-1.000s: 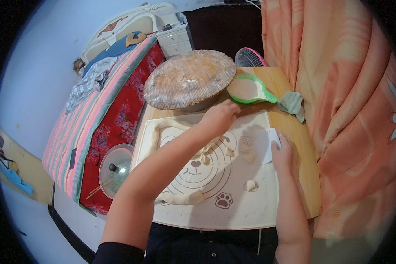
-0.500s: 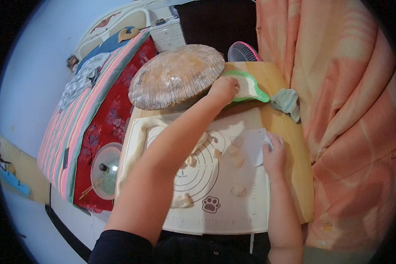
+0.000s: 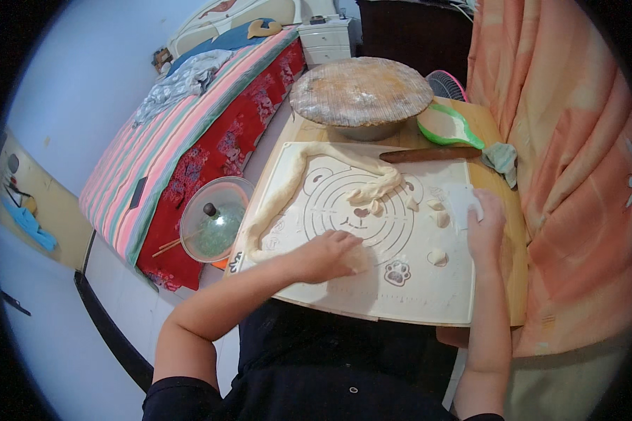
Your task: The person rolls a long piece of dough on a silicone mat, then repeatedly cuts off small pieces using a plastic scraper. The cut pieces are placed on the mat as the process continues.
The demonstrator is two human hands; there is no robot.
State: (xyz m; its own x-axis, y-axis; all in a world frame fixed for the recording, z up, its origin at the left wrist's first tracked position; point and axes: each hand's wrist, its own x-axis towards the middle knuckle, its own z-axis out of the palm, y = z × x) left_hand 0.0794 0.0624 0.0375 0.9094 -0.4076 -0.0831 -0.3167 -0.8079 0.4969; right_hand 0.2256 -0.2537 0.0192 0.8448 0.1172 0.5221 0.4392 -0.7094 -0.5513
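Note:
A long rope of dough (image 3: 286, 189) curves along the left side of the pale printed mat (image 3: 400, 309). My left hand (image 3: 324, 257) is over the front part of the rope, fingers stretched and somewhat smeared; a blurred pale patch beside the fingertips could be dough or flour. At the mat's right edge my right hand (image 3: 487, 223) is closed on a flat white scraper (image 3: 461, 203). Cut dough pieces (image 3: 438, 219) lie close by it, with one more dough piece (image 3: 437, 257) nearer me. The rope's far end (image 3: 376, 189) lies twisted at mid-mat.
A brown rolling pin (image 3: 430, 154) lies along the mat's far edge. Behind it are a green scoop-shaped bowl (image 3: 449, 125) of white powder, a grey cloth (image 3: 500, 163) and a large covered basin (image 3: 361, 91). Left of the table stands a clear-lidded pot (image 3: 214, 228); an orange curtain (image 3: 562, 175) hangs right.
My left hand has left the green bowl and come back toward me over the front of the dough rope. My right hand keeps the scraper. The view has shifted, uncovering the rolling pin.

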